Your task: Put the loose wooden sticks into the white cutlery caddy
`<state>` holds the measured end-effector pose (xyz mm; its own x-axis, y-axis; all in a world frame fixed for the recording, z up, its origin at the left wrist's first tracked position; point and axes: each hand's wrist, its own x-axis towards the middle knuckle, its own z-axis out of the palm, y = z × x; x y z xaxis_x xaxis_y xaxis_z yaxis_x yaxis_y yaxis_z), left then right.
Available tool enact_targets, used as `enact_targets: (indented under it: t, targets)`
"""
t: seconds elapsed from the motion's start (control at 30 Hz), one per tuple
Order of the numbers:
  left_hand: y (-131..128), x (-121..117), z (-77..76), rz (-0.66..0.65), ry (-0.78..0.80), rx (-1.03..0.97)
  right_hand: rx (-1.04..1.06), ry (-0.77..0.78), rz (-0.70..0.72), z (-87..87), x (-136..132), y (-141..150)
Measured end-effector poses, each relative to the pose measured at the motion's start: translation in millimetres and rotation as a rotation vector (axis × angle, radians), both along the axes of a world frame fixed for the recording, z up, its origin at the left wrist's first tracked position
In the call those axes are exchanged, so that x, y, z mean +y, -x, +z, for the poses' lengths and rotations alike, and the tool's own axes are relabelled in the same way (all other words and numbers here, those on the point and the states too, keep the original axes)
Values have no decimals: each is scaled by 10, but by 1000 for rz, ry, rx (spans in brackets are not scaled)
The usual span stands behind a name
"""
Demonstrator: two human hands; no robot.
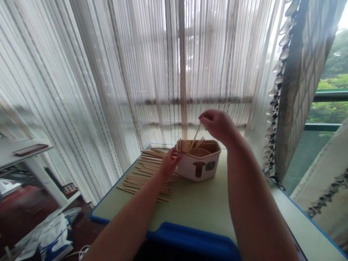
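My right hand [214, 123] is closed in a pinch on the upper end of a wooden chopstick [197, 133]. The chopstick slants down into a white utensil holder [187, 168] with a brown inside, its lower end among other chopsticks [185, 146] standing in the left compartment. My left hand [170, 162] grips the holder's left side near the rim, thumb toward the front. Many more chopsticks [136, 182] lie in rough rows on the table left of the holder, partly covered by my left hand and forearm.
The pale green table [190, 206] has a blue edge, with a raised blue part nearest me. Sheer curtains [152, 72] hang behind it, and a patterned drape [296, 79] hangs at the right. A white desk [35, 159] and plastic bags [54, 233] are at the left.
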<state>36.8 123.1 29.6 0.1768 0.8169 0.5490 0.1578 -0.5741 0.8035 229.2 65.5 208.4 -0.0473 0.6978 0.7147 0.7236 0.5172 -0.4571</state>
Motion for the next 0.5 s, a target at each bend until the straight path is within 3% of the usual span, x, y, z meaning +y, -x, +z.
enact_targets:
  t: [0.17, 0.33, 0.5]
  targets:
    - [-46, -35, 35, 6, 32, 12, -172, 34, 94, -115, 120, 179]
    - [-87, -58, 44, -13, 36, 41, -343, 123, 92, -207, 178, 285]
    - [-88, -32, 38, 22, 54, 50, -269, 13, 35, -196, 143, 282]
